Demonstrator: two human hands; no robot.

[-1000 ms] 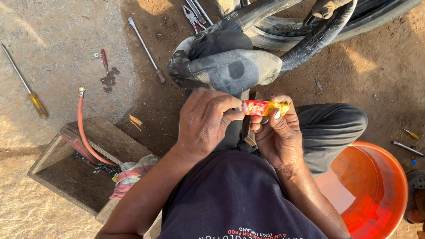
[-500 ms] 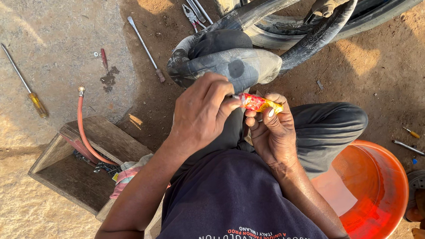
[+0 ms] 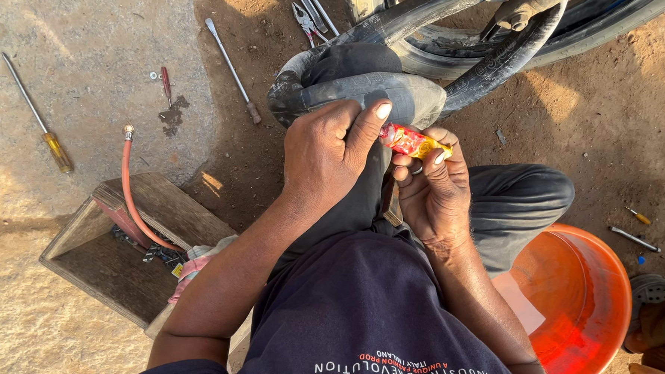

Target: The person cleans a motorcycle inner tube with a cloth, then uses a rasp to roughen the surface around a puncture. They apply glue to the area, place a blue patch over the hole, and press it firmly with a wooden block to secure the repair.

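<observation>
A small red and yellow tube [image 3: 411, 140] is pinched between both hands over my lap. My left hand [image 3: 329, 153] has thumb and fingers on the tube's left end. My right hand [image 3: 431, 190] wraps around the tube's right part. Just beyond the hands lies a folded black rubber inner tube [image 3: 358, 89], draped over my knee. It runs up to a black tyre [image 3: 505, 30] at the top of the view.
An open wooden box [image 3: 118, 249] with an orange hose [image 3: 132, 196] stands at the left. An orange bucket [image 3: 576, 296] sits at the right. A yellow-handled screwdriver [image 3: 42, 121], a metal rod [image 3: 232, 70] and pliers [image 3: 306, 20] lie on the dirt ground.
Both hands with the small tube have shifted slightly up and towards the inner tube. My left thumb now presses on the tube's end.
</observation>
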